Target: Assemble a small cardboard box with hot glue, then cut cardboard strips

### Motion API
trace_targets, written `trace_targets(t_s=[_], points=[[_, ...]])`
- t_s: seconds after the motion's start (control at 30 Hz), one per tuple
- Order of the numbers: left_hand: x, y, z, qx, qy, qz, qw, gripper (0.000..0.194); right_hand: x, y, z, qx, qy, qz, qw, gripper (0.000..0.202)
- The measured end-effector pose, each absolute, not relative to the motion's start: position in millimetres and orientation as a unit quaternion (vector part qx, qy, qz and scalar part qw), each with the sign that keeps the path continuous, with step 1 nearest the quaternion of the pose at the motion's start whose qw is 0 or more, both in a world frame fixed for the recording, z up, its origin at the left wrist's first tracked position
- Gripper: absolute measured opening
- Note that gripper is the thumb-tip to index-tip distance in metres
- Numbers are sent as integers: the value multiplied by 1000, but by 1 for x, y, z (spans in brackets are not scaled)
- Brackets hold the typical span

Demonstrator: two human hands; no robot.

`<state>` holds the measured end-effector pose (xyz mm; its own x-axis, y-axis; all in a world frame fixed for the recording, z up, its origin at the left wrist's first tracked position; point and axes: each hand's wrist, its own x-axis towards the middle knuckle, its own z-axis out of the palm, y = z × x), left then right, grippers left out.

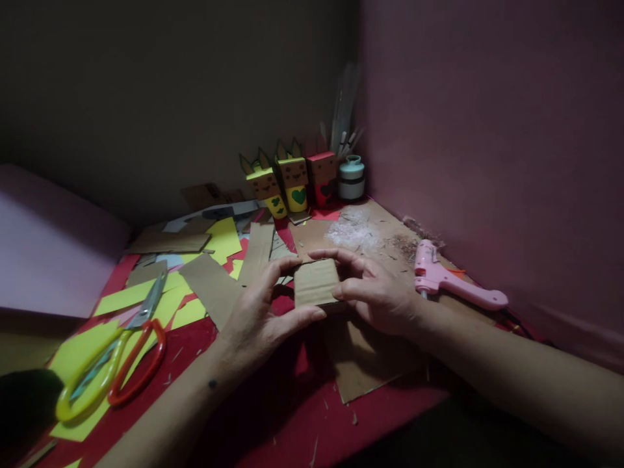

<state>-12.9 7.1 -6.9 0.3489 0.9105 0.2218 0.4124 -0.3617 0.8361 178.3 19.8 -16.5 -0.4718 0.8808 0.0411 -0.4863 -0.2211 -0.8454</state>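
Note:
Between my two hands, above the red tabletop, is a small square cardboard box (316,283) with a ridged tan top. My left hand (263,305) grips it from the left, thumb along the near edge and fingers at the far left corner. On the other side, my right hand (375,292) holds it with the thumb on the near right corner and the fingers behind. The box's underside is hidden. Below it lies a flat cardboard piece (370,364), partly in shadow.
Yellow-and-red-handled scissors (117,364) lie on yellow paper scraps (195,312) at left. A pink glue gun (453,281) rests at right. Behind stand three eared cardboard figures (292,179) and a small pale-blue canister (351,179). Walls bound the back and right.

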Motion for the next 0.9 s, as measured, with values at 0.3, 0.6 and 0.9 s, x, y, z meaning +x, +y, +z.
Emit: trace_targets(t_s=[0.3, 0.6, 0.9], points=[[-12, 6, -14, 748, 432, 373, 338, 55, 182, 21, -26, -227, -468, 718, 464, 53], [-12, 2, -13, 744, 430, 378, 344, 55, 182, 20, -24, -219, -464, 719, 469, 51], [-5, 0, -11, 717, 448, 376, 379, 54, 180, 19, -18, -223, -429, 744, 461, 51]])
